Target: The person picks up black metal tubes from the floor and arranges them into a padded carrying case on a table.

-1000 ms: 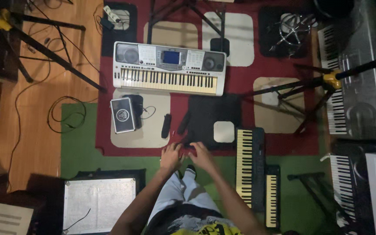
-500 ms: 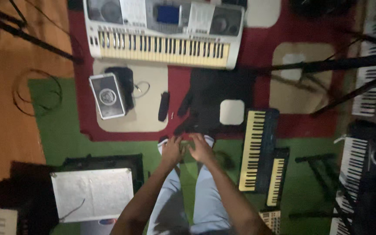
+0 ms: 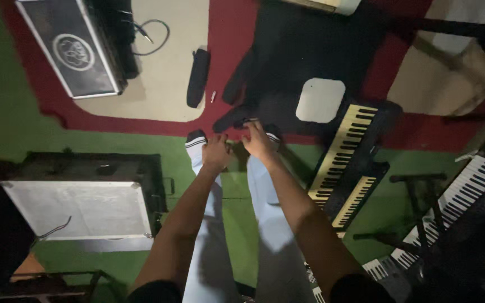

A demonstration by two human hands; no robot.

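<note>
Reaching down low here, both arms stretched out over the pale trousers toward the floor. The right hand [image 3: 258, 140] is curling its fingers onto the edge of the black cloth [image 3: 287, 73] that's lying on the red rug [image 3: 225, 67], right where the red meets the green mat [image 3: 18, 118]. Looks like a pinch on the fabric, but the light's pretty dim, so I can't tell for sure whether it's actually gripping or only touching. The left hand [image 3: 216, 154] is hanging loosely curled just beside it, near the toe of the shoe, and I can't make out anything in it.

What's worrying me: a white square pad [image 3: 320, 100] is sitting on top of that black cloth, and a small keyboard [image 3: 346, 147] is resting against the cloth's right edge, with a second one [image 3: 350, 201] just below. If the cloth gets pulled, I'm guessing the pad is sliding off or tipping, and the keyboard might be dragged along too. A dark slim case [image 3: 198, 77] is lying just left of the cloth, and a cable [image 3: 151, 35] is looping near the black amp [image 3: 71, 53], so feet are standing close to trip stuff. The silver-lidded case [image 3: 79, 209] sits well clear on the left.
</note>
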